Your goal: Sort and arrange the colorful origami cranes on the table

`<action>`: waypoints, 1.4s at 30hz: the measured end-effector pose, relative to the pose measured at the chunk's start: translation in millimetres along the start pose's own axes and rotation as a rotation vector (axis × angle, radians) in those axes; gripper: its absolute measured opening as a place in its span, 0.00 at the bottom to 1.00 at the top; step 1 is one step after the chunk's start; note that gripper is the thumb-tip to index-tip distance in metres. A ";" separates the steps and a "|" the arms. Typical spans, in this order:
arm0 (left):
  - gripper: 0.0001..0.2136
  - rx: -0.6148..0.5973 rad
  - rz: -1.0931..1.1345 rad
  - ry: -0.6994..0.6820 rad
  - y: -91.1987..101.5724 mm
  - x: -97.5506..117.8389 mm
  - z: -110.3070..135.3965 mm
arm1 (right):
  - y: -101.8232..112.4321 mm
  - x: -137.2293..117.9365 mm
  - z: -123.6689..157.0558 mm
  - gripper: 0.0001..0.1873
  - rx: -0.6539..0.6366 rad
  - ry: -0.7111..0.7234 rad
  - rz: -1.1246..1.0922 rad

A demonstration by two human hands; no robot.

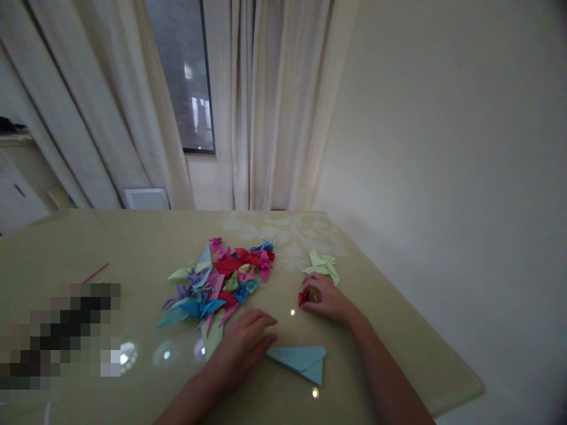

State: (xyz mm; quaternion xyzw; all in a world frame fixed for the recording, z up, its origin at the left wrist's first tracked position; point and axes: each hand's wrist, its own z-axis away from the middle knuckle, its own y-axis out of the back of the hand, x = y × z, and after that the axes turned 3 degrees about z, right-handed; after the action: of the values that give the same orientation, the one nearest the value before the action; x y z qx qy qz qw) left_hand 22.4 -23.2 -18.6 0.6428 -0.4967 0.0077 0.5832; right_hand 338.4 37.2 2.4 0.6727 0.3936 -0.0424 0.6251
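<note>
My right hand is closed around a small red folded-paper piece, with something yellowish showing between the fingers. Just beyond it lies a pale green origami piece with pointed arms. My left hand rests with thumb and fingers apart, and nothing shows between them. Its fingertips are near the tip of a light blue folded paper, a long flat wedge on the table. Left of and beyond my left hand is a heap of colourful origami in red, pink, blue, purple and green.
The table has a glossy pale cover, with its right edge slanting beside my right forearm. A thin pink stick lies at the left, near a blurred-out patch. Curtains and a wall stand behind.
</note>
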 end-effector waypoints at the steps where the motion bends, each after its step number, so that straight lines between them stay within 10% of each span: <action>1: 0.12 0.054 -0.077 0.035 5.3 -2.7 -6.4 | -0.9 0.1 -0.3 0.13 0.003 0.004 0.007; 5: 0.18 0.102 -0.485 0.184 30.2 -9.2 -44.6 | -2.7 1.3 -1.0 0.16 0.004 -0.002 0.034; 11: 0.23 -0.158 -0.737 0.342 50.5 -3.9 -92.6 | -3.0 4.0 1.5 0.22 0.002 -0.019 -0.008; 30: 0.14 -0.424 -0.187 0.107 35.8 -0.7 -105.5 | 4.9 -4.1 4.9 0.18 -0.054 -0.092 -0.062; 42: 0.25 -0.421 -0.010 0.123 30.9 -4.6 -103.9 | -0.3 1.8 4.9 0.35 -0.062 -0.067 -0.026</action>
State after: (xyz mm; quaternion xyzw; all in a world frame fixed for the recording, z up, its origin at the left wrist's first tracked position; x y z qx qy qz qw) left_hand 59.2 63.7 34.9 0.5077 -0.4476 -0.0596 0.7337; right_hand 341.6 33.8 0.0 0.6460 0.3822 -0.0609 0.6579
